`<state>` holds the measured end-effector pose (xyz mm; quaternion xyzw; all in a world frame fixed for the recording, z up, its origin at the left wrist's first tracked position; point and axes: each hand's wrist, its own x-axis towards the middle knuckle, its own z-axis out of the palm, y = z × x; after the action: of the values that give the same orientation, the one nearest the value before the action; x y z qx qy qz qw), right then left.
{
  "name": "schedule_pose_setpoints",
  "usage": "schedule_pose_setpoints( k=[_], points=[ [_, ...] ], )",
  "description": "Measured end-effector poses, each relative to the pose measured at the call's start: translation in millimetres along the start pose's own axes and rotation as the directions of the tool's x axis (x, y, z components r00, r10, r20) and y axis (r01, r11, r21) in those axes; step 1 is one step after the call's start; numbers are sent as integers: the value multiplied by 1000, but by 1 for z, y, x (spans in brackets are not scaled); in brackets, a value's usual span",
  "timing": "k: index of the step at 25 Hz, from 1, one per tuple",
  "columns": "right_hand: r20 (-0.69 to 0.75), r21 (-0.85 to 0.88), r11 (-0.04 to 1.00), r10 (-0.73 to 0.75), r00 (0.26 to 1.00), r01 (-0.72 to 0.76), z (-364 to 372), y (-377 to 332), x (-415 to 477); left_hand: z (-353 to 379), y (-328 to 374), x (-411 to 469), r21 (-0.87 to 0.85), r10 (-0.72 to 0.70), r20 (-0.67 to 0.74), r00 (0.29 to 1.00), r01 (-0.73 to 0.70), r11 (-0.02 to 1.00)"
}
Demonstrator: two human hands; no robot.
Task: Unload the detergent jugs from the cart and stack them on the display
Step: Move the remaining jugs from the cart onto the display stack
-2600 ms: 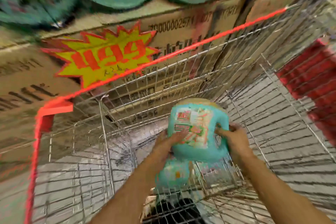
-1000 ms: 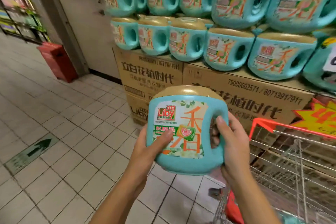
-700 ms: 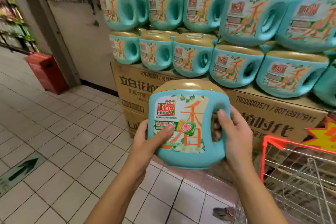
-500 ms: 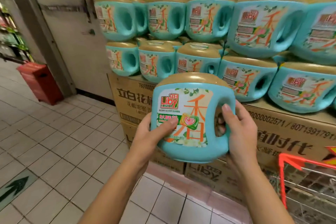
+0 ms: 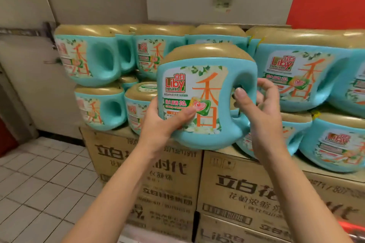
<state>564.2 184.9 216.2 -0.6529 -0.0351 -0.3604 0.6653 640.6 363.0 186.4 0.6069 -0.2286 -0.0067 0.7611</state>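
Beige wall panels and a red wall section back a shop display built on stacked brown cardboard cartons [image 5: 245, 187]. Nearest, the left hand [image 5: 160, 124] cups the lower left corner of a teal plastic detergent jug with a gold cap [image 5: 205, 96], thumb pressed on its label; the right hand [image 5: 260, 108] has its fingers curled through and around the moulded handle. The jug is held upright just in front of the stacked teal jugs [image 5: 92, 59], level with the gap between the two tiers. To seat it well, probably keep it level, support the base from below, slide it squarely onto a lower jug's cap, label outward, before loosening the handle grip.
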Motion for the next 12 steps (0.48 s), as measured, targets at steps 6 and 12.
schedule_pose_setpoints(
  k=[6, 12],
  points=[
    [9, -370, 926, -77, 997, 74, 10, -16, 52, 5, 0, 90, -58, 128, 87, 988, -123, 991],
    [-115, -564, 826, -84, 990, 5, 22, 5, 85, 4, -16, 144, 70, 130, 158, 979, -143, 987]
  ],
)
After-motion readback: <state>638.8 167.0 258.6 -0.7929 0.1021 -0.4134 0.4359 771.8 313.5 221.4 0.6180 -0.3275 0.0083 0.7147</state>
